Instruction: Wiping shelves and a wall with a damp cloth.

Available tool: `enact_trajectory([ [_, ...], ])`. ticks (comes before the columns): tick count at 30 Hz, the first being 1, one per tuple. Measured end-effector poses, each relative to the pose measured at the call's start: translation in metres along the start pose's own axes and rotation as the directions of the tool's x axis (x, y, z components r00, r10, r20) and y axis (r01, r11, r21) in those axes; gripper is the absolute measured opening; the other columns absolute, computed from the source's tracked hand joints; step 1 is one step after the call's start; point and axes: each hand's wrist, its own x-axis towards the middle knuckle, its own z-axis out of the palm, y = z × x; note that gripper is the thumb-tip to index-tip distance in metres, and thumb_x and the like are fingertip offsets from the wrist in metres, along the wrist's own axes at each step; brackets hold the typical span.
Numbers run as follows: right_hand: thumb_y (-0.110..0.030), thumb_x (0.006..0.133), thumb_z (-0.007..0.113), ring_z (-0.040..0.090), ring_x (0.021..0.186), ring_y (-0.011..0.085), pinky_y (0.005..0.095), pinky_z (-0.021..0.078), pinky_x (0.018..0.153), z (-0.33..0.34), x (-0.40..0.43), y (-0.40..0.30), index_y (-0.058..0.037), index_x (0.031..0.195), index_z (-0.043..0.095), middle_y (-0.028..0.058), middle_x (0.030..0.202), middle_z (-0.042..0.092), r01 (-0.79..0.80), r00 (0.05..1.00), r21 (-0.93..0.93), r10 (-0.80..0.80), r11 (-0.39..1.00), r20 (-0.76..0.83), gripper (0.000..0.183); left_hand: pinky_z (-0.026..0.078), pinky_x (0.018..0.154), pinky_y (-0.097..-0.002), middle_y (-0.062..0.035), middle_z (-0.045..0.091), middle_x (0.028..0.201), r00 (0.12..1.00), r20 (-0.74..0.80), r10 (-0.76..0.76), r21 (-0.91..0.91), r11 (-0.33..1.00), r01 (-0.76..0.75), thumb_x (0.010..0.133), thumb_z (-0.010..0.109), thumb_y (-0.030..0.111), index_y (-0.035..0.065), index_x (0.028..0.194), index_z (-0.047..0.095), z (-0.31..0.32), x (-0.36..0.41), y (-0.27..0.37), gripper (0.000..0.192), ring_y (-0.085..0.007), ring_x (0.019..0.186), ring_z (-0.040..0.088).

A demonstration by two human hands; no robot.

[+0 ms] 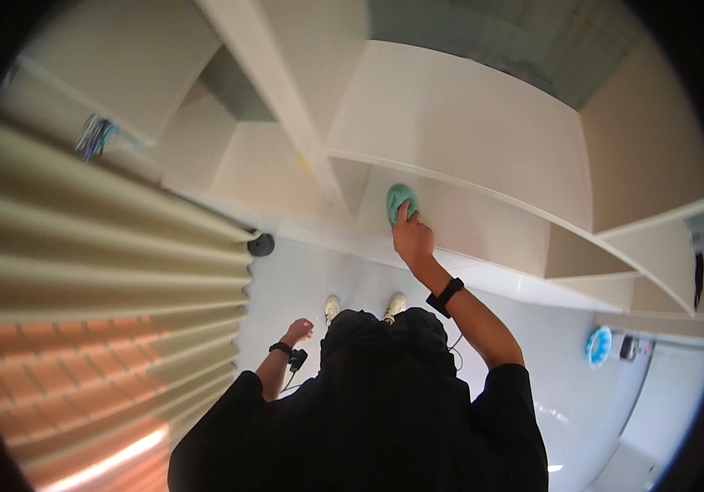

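Observation:
My right hand (413, 240) reaches forward and holds a bunched green cloth (400, 202) inside a lower compartment of a white shelf unit (462, 178). The index finger lies extended over the cloth, which seems to rest on the compartment's surface. A black band circles my right wrist. My left hand (300, 331) hangs low beside my body, away from the shelf, with its fingers partly curled and no object seen in it. The left wrist bears a black band and a small black device with a cable.
Pleated curtains (112, 258) hang along the left side. A dark round object (261, 245) is on the floor by their edge. Thin cords (95, 136) lie at the upper left. Upright dividers split the shelf unit. A blue and white ring (599, 347) is at the right.

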Motion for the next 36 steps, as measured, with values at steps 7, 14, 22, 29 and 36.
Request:
enact_trajectory([
  [7,-0.030,0.084,0.059,0.067,0.061,0.0308,0.0374,0.0542,0.050,0.071,0.076,-0.093,0.0060,0.136,0.031,0.0300,0.111,0.059,0.061,0.998,0.154,-0.062,0.986,-0.001,0.069,0.052,0.055,-0.0315,-0.0074,0.066,0.080,0.990,-0.080,-0.116,-0.280,0.956,0.089,0.087,0.057,0.027,0.0068,0.097,0.062,-0.011,-0.001,-0.060,0.023,-0.0183,0.067,0.066],
  [14,-0.025,0.088,0.055,0.066,0.057,0.0253,0.0350,0.0531,0.047,0.115,0.066,-0.011,0.0019,0.140,0.029,0.0252,0.110,0.062,0.252,0.956,-0.037,-0.243,0.967,0.164,0.064,0.054,0.059,-0.0320,-0.0064,0.067,0.083,0.936,-0.087,-0.340,-0.377,0.881,0.285,0.087,0.055,0.028,0.0086,0.099,0.064,0.014,-0.023,-0.106,0.025,-0.0187,0.069,0.066],
  [22,-0.029,0.089,0.056,0.066,0.062,0.0352,0.0437,0.0543,0.053,0.209,0.019,0.037,0.0095,0.134,0.027,0.0287,0.100,0.062,-0.006,0.967,0.013,0.003,1.000,0.256,0.066,0.052,0.053,-0.0331,-0.0074,0.067,0.081,0.904,-0.193,-0.381,-0.506,0.828,0.240,0.085,0.056,0.023,0.0085,0.096,0.063,0.042,0.008,-0.172,0.019,-0.0189,0.066,0.066],
  [29,-0.014,0.092,0.053,0.061,0.089,0.0319,0.0396,0.0484,0.079,0.238,-0.027,0.064,0.0034,0.118,0.031,0.0234,0.109,0.055,-0.122,0.991,0.907,0.003,0.403,0.132,0.038,0.052,0.056,-0.0340,-0.0073,0.064,0.078,0.879,-0.340,-0.335,-0.557,0.825,0.099,0.088,0.055,0.023,0.0091,0.098,0.061,0.019,0.040,-0.173,0.018,-0.0192,0.064,0.063],
  [36,-0.016,0.096,0.049,0.059,0.106,0.0298,0.0345,0.0448,0.089,0.131,0.006,0.022,0.0006,0.130,0.040,0.0214,0.113,0.059,0.021,0.970,0.957,-0.239,0.289,0.051,0.039,0.051,0.053,-0.0302,-0.0050,0.066,0.075,0.869,-0.324,-0.375,-0.458,0.866,0.203,0.086,0.054,0.023,0.0105,0.092,0.063,0.015,0.025,-0.161,0.017,-0.0156,0.065,0.066],
])
